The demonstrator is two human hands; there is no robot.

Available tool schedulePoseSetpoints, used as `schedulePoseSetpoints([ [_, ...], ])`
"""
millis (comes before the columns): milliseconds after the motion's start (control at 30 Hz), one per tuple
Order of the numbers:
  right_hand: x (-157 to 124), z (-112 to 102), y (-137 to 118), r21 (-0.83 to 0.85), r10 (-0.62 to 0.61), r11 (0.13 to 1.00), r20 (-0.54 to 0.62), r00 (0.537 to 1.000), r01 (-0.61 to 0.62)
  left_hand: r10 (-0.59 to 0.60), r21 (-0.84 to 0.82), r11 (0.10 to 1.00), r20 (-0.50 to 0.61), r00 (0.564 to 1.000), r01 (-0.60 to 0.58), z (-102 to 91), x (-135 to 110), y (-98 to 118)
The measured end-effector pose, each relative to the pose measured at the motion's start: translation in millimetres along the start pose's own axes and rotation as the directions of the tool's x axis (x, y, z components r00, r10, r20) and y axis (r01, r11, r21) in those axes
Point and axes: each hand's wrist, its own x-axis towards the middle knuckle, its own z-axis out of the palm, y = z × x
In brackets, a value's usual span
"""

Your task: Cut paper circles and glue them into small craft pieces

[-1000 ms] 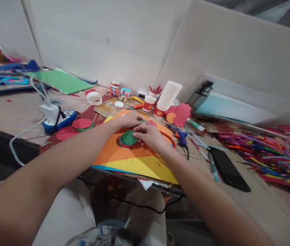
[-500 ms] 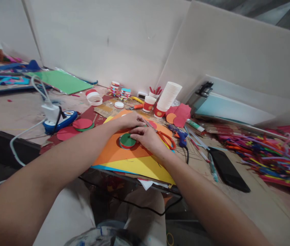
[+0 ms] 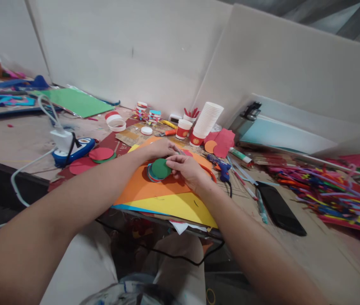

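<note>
My right hand (image 3: 186, 169) pinches the edge of a green paper circle (image 3: 160, 168) between thumb and fingers. The circle is lifted and tilted over a round, shallow, blue-and-white rimmed piece (image 3: 150, 176), most of which it covers. Just beyond, my left hand (image 3: 164, 148) has its fingers curled together near a thin item, which I cannot make out. Under both hands lies a sheet of orange paper (image 3: 132, 186), with yellow paper (image 3: 180, 207) below it. The orange handle of scissors (image 3: 210, 173) shows beside my right wrist.
Stacked paper cups (image 3: 210, 120) stand at the back, with red paper pieces (image 3: 224, 142) beside them. A blue glue gun (image 3: 222, 167) and black phone (image 3: 280, 209) lie rightward, near colourful pipe cleaners (image 3: 329, 190). To the left are a blue power strip (image 3: 86, 149) and red circles (image 3: 83, 165).
My right hand has raised the green circle off the round piece, tilting it up. The scissors' handle is now more covered by that hand. My left hand has barely moved.
</note>
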Motion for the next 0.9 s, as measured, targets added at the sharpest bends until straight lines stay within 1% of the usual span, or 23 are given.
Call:
schedulePoseSetpoints([
  [67,-2.4,-4.9,-4.1,0.086,-0.035,0.996,0.011,0.999,0.034,-0.034,-0.176,0.984,-0.005,0.999,0.032,2.6,-0.6,0.2],
  [133,-3.8,-12.6,-7.8,0.127,-0.076,0.989,-0.031,0.997,0.08,-0.067,-0.32,0.946,-0.017,0.998,0.058,5.1,-1.9,0.7],
  [200,-3.7,-23.2,-10.5,0.121,-0.119,0.983,-0.142,0.983,0.137,-0.084,-0.39,0.918,-0.028,0.996,0.066,6.8,-3.5,1.8],
  [267,-2.6,-34.8,-12.4,0.085,-0.146,0.981,-0.268,0.952,0.174,-0.063,-0.431,0.901,-0.027,0.998,0.045,7.4,-4.2,2.9],
  [300,-2.1,-40.2,-13.0,0.065,-0.146,0.982,-0.318,0.937,0.175,-0.055,-0.458,0.888,-0.027,0.998,0.036,7.5,-3.9,3.1],
  [333,-1.7,-44.9,-13.5,0.045,-0.142,0.985,-0.356,0.924,0.169,-0.054,-0.489,0.871,-0.028,0.998,0.033,7.3,-3.3,3.0],
  [400,-1.5,-51.2,-13.6,0.005,-0.129,0.99,-0.393,0.911,0.142,-0.083,-0.543,0.838,-0.031,0.996,0.053,6.5,-1.5,1.9],
  [500,-2.2,-52.7,-11.3,-0.07,-0.106,0.994,-0.367,0.924,0.087,-0.129,-0.577,0.813,-0.044,0.991,0.08,4.3,0.7,-0.4],
  [567,-2.7,-50.1,-8.5,-0.134,-0.093,0.99,-0.319,0.943,0.052,-0.135,-0.598,0.797,-0.053,0.989,0.077,2.5,1.0,-0.6],
  [667,-3.2,-45.1,-4.2,-0.231,-0.083,0.973,-0.269,0.96,0.02,-0.129,-0.615,0.786,-0.072,0.989,0.058,0.3,0.3,1.3],
  [800,-3.3,-40.6,-2.0,-0.311,-0.048,0.95,-0.243,0.969,-0.031,-0.126,-0.61,0.791,-0.103,0.987,0.037,-1.3,1.7,1.2],
  [900,-2.2,-39.2,-0.9,-0.354,-0.06,0.935,-0.239,0.969,-0.03,-0.107,-0.635,0.772,-0.089,0.99,0.027,-1.3,4.7,-3.9],
])
